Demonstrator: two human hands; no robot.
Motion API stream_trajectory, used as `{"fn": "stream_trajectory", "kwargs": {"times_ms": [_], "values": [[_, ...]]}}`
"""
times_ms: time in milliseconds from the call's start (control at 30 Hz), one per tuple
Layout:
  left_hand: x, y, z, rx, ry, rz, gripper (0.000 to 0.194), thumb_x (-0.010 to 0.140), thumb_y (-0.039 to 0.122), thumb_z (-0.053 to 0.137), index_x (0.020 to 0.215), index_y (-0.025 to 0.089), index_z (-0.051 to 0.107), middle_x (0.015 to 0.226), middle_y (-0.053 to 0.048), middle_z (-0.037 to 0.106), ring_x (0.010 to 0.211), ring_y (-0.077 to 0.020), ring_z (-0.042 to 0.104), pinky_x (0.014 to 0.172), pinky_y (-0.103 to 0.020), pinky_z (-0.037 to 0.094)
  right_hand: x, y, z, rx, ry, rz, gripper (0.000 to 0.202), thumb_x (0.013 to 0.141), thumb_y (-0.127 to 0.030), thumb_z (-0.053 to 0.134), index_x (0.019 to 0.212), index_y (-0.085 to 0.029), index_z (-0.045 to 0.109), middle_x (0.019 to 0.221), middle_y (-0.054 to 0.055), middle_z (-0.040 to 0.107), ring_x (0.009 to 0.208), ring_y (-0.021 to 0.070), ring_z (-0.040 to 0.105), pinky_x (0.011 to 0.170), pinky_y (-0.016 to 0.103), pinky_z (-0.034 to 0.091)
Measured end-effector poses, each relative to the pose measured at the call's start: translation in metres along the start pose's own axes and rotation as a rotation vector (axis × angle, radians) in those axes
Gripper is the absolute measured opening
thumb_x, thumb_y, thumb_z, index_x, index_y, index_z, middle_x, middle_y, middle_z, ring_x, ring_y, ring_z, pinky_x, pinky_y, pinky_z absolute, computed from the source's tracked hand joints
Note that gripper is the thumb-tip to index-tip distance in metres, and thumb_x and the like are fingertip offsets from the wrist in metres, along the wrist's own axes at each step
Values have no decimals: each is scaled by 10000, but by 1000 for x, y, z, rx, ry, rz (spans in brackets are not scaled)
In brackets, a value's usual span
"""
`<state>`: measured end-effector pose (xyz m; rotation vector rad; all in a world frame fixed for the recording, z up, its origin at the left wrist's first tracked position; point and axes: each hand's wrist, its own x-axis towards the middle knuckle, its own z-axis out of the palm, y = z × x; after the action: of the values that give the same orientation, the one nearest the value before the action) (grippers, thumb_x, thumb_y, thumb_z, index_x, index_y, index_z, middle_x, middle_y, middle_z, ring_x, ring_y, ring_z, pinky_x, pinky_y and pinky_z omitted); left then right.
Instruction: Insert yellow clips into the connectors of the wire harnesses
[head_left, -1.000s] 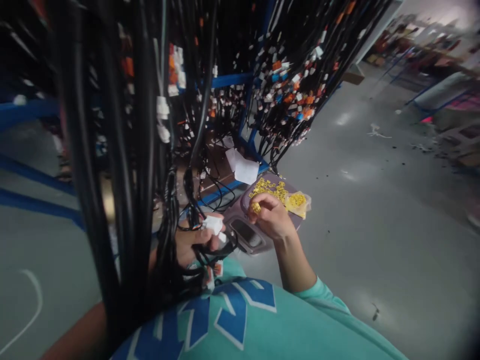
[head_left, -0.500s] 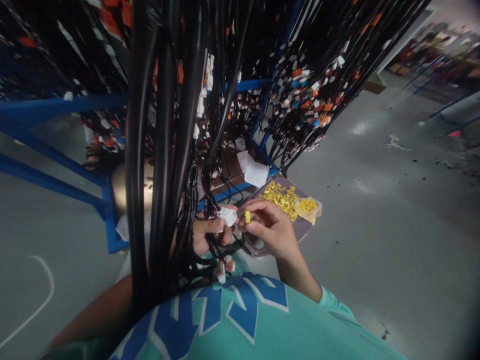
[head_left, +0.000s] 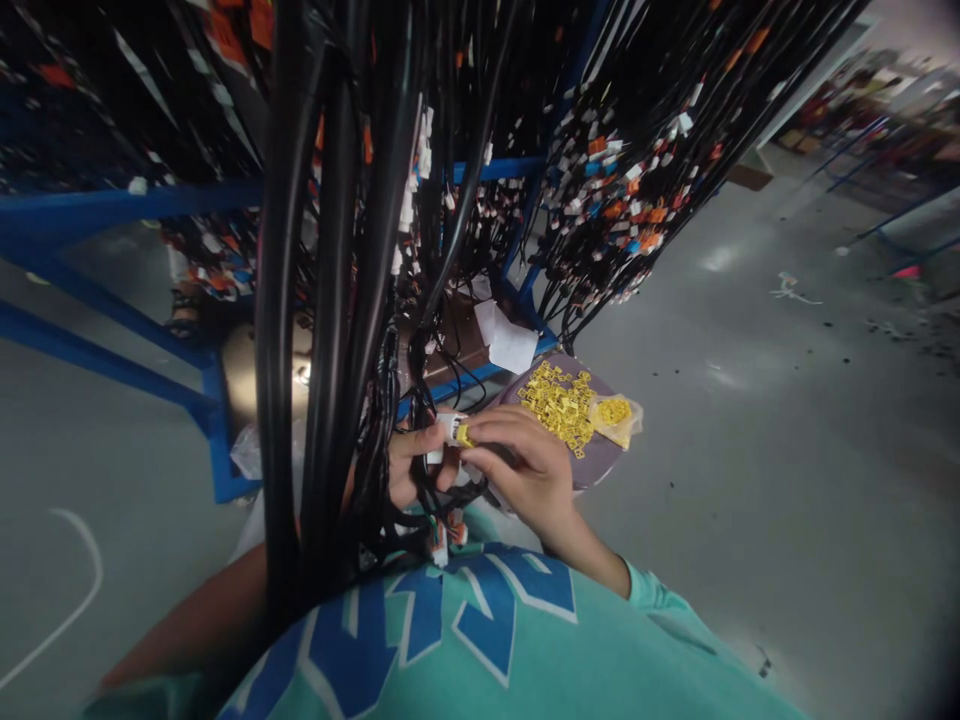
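Observation:
My left hand grips a white connector between thumb and fingers, its open face turned to the right. Black cables hang in front of that hand and hide part of it. My right hand pinches a small yellow plastic clip at the connector's face. The clip touches or nearly touches the connector; how far it sits inside, I cannot tell. Just below my hands hang other white and orange connectors.
A purple-grey round stool top bears a heap of yellow clips and a plastic bag of more. A blue metal frame carries hanging harnesses with many connectors. White paper lies on the frame's lower part.
My right hand has moved left, bringing the yellow clip from a short gap away up to the white connector. My left hand has turned the connector slightly.

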<state>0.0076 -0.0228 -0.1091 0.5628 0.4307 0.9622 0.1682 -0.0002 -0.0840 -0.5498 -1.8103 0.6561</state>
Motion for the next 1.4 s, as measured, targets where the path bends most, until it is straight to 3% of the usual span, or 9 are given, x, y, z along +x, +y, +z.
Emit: {"fn": "stream_trajectory", "kwargs": {"times_ms": [133,400,567,667,800,900,1100,1267,1400], "values": [[3,-3,-5,13,-44,8,317,765,417,682,868,137,576,547,22,602,433,-77,520,419,-160,392,-1,1,2,-106,28,-87,163,798,-137,641,913,-251,659,905,20,722,836,157,667,738,345,528],[3,-5,-11,10,-78,16,305,800,427,637,804,127,581,522,1,584,449,-91,533,416,-163,391,-5,3,2,-90,-44,34,218,797,-178,637,936,-339,682,973,-7,711,874,185,649,806,415,491],[2,-8,-13,7,-51,32,294,772,418,664,907,164,602,685,8,614,452,-79,540,419,-176,400,-7,6,0,175,-1,261,209,816,-243,630,980,-358,687,1120,0,638,1029,177,587,918,402,454],[3,-7,-10,35,-51,42,341,723,433,704,846,125,625,673,-10,605,412,-69,510,376,-173,330,-3,12,1,361,-71,423,193,815,-300,636,996,-347,684,1068,5,636,1043,167,577,949,383,444],[1,-5,-5,90,-26,35,342,749,417,687,789,80,649,578,-14,564,431,-62,502,415,-168,315,2,15,3,536,-186,566,121,774,-335,680,885,-307,716,1000,12,643,956,155,600,831,338,501],[1,-4,-5,118,-13,50,323,729,408,710,791,97,646,577,-11,569,425,-66,493,396,-170,303,1,12,6,566,-117,610,81,739,-326,715,805,-280,718,926,10,655,881,148,618,762,317,517],[2,-5,-7,157,-1,69,311,747,415,695,811,114,649,497,6,550,397,-69,458,384,-171,299,-3,12,12,571,5,617,49,715,-305,736,745,-272,715,825,4,672,837,149,644,847,350,505],[2,-5,-6,172,-20,48,384,740,486,676,748,103,677,444,-1,525,385,-81,452,385,-191,285,2,20,6,724,-174,669,132,703,-360,736,806,-279,721,912,9,663,865,144,623,793,321,519],[3,-6,-9,172,-24,45,378,735,473,684,735,96,666,443,-7,525,368,-71,419,362,-193,242,7,18,1,668,-212,673,117,712,-309,726,813,-255,703,915,11,644,823,129,608,712,290,526]]}}
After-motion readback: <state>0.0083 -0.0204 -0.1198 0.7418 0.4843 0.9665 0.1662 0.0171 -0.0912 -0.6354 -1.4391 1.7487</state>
